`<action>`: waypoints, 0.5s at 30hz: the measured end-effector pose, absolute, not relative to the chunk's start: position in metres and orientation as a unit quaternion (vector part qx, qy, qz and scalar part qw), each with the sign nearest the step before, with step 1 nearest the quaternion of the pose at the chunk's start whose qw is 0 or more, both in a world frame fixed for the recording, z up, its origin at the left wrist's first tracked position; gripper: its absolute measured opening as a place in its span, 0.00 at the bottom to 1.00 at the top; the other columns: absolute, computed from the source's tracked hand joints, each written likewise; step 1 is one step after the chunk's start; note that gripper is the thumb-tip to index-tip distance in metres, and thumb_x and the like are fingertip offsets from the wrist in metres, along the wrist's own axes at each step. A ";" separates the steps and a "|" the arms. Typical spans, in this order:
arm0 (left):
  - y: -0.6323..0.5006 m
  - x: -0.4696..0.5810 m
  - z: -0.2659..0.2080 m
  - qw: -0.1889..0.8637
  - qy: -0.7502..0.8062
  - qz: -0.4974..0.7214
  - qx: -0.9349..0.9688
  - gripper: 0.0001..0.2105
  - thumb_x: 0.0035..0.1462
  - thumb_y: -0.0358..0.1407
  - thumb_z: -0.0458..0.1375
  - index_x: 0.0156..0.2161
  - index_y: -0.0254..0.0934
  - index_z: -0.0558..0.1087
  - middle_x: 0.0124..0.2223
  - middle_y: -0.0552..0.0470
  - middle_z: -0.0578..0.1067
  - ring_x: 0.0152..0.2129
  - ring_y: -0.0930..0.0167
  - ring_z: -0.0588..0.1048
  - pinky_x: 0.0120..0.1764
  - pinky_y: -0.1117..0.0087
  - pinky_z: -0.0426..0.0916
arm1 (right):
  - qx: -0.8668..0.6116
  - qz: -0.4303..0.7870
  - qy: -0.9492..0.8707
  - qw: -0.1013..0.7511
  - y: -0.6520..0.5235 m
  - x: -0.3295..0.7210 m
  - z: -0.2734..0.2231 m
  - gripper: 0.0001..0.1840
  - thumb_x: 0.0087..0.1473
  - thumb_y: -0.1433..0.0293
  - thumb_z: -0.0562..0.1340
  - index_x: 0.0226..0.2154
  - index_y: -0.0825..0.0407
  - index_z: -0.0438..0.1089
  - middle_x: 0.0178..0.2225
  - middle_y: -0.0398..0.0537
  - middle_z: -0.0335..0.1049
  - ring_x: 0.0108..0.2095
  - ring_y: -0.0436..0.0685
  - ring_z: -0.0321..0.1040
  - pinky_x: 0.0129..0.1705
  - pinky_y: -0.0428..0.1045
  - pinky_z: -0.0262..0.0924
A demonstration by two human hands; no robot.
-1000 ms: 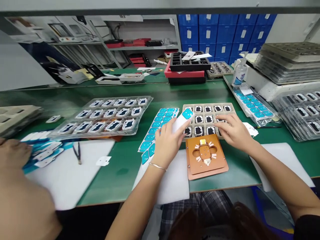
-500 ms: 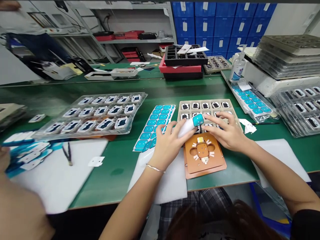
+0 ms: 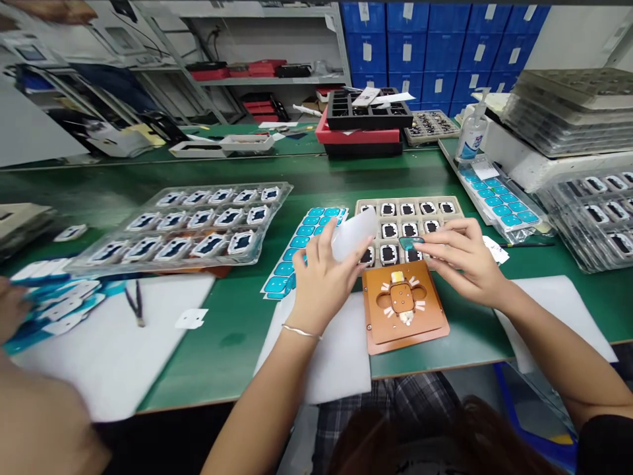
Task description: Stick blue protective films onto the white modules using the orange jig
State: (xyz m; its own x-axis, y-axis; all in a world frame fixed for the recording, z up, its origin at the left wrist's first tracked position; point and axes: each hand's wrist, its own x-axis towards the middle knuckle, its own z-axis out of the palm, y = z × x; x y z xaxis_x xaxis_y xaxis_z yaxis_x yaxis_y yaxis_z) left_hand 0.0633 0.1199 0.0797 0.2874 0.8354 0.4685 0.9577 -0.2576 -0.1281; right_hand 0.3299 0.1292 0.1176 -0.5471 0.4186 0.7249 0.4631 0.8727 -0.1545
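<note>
My left hand (image 3: 324,284) pinches a curled white backing sheet (image 3: 353,235) between thumb and fingers. My right hand (image 3: 465,260) holds a small teal rounded sticker (image 3: 409,243) at its fingertips, apart from the sheet and above a beige tray (image 3: 418,199) of black-and-white frames. Just below both hands lies an orange jig (image 3: 380,324), with a frame-shaped recess and white and yellow pads at its middle. Sheets of teal stickers (image 3: 301,242) lie beyond my left hand.
White foam sheets (image 3: 341,359) lie at the front edge. At left are a clear tray (image 3: 278,204) of frames, tweezers (image 3: 134,305) and another person's hand (image 3: 10,307). Stacked clear trays (image 3: 558,218) and a pump bottle (image 3: 472,135) stand at right.
My hands have moved apart: the teal sticker has come off the white backing sheet and is now in my right hand. My left hand has tilted the sheet up and moved slightly left.
</note>
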 end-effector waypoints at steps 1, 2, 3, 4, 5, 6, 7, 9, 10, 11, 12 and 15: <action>0.122 0.062 0.079 0.179 -0.598 -0.151 -0.767 0.21 0.66 0.43 0.53 0.63 0.57 0.63 0.69 0.35 0.52 0.55 0.44 0.65 0.47 0.46 0.64 | -0.258 -0.004 -0.876 0.406 0.126 0.330 0.120 0.18 0.62 0.75 0.58 0.53 0.46 0.71 0.46 0.47 0.75 0.46 0.60 0.61 0.49 0.60 0.60; 0.125 0.061 0.078 0.163 -0.614 -0.145 -0.759 0.21 0.65 0.45 0.53 0.63 0.56 0.64 0.69 0.34 0.50 0.56 0.43 0.64 0.47 0.46 0.64 | -0.266 0.020 -0.874 0.406 0.123 0.330 0.122 0.16 0.62 0.73 0.59 0.52 0.46 0.72 0.45 0.47 0.75 0.46 0.60 0.62 0.48 0.59 0.60; 0.127 0.059 0.077 0.150 -0.624 -0.139 -0.754 0.22 0.65 0.46 0.52 0.63 0.55 0.64 0.70 0.34 0.49 0.57 0.42 0.62 0.47 0.46 0.65 | -0.274 0.044 -0.872 0.403 0.120 0.329 0.123 0.15 0.63 0.72 0.59 0.51 0.46 0.72 0.44 0.48 0.75 0.45 0.60 0.62 0.48 0.59 0.60; 0.130 0.058 0.074 0.140 -0.630 -0.135 -0.752 0.21 0.65 0.46 0.52 0.63 0.55 0.65 0.70 0.35 0.48 0.58 0.42 0.61 0.47 0.46 0.65 | -0.283 0.068 -0.871 0.395 0.116 0.328 0.124 0.15 0.63 0.71 0.59 0.51 0.47 0.72 0.44 0.48 0.75 0.45 0.59 0.62 0.47 0.58 0.60; 0.132 0.056 0.072 0.133 -0.631 -0.135 -0.752 0.21 0.66 0.46 0.51 0.62 0.54 0.65 0.70 0.36 0.49 0.58 0.41 0.60 0.47 0.45 0.65 | -0.294 0.093 -0.872 0.381 0.113 0.327 0.125 0.15 0.63 0.70 0.59 0.52 0.47 0.72 0.44 0.49 0.74 0.45 0.60 0.62 0.47 0.58 0.61; 0.134 0.055 0.069 0.129 -0.628 -0.138 -0.755 0.21 0.66 0.47 0.51 0.62 0.54 0.66 0.69 0.36 0.50 0.59 0.41 0.59 0.47 0.44 0.65 | -0.305 0.117 -0.874 0.360 0.109 0.325 0.125 0.16 0.64 0.70 0.58 0.53 0.47 0.71 0.45 0.49 0.73 0.45 0.60 0.62 0.47 0.58 0.61; 0.136 0.054 0.066 0.130 -0.622 -0.143 -0.759 0.21 0.66 0.47 0.50 0.62 0.54 0.66 0.69 0.37 0.53 0.58 0.41 0.59 0.47 0.42 0.65 | -0.316 0.140 -0.877 0.333 0.105 0.324 0.124 0.17 0.64 0.70 0.57 0.54 0.47 0.70 0.46 0.49 0.73 0.46 0.60 0.62 0.48 0.58 0.61; 0.137 0.054 0.062 0.139 -0.609 -0.159 -0.764 0.20 0.66 0.46 0.51 0.61 0.52 0.68 0.67 0.37 0.57 0.57 0.41 0.60 0.47 0.40 0.64 | -0.331 0.183 -0.885 0.271 0.099 0.320 0.123 0.19 0.64 0.72 0.54 0.56 0.48 0.69 0.47 0.50 0.72 0.46 0.60 0.61 0.48 0.59 0.62; 0.137 0.054 0.062 0.144 -0.604 -0.170 -0.765 0.20 0.66 0.46 0.51 0.60 0.50 0.69 0.66 0.36 0.59 0.56 0.41 0.60 0.46 0.38 0.63 | -0.336 0.199 -0.889 0.241 0.096 0.319 0.122 0.21 0.64 0.74 0.53 0.56 0.48 0.68 0.48 0.51 0.71 0.46 0.60 0.61 0.48 0.59 0.62; 0.137 0.055 0.062 0.148 -0.600 -0.184 -0.764 0.20 0.66 0.45 0.51 0.60 0.49 0.70 0.65 0.36 0.61 0.56 0.42 0.61 0.46 0.38 0.62 | -0.340 0.208 -0.891 0.217 0.093 0.317 0.120 0.23 0.63 0.76 0.51 0.56 0.48 0.68 0.47 0.51 0.71 0.45 0.60 0.60 0.48 0.58 0.62; 0.136 0.056 0.063 0.149 -0.594 -0.205 -0.763 0.19 0.66 0.44 0.51 0.58 0.46 0.72 0.63 0.36 0.63 0.55 0.43 0.61 0.46 0.38 0.62 | -0.343 0.211 -0.894 0.198 0.090 0.315 0.118 0.24 0.63 0.77 0.49 0.56 0.49 0.68 0.47 0.52 0.71 0.44 0.60 0.59 0.48 0.59 0.61; 0.130 0.060 0.073 0.137 -0.525 -0.316 -0.779 0.14 0.66 0.39 0.52 0.48 0.38 0.77 0.55 0.36 0.71 0.50 0.52 0.65 0.46 0.46 0.65 | -0.354 0.180 -0.901 0.173 0.084 0.311 0.114 0.24 0.63 0.78 0.48 0.55 0.52 0.69 0.45 0.55 0.70 0.43 0.61 0.57 0.46 0.60 0.59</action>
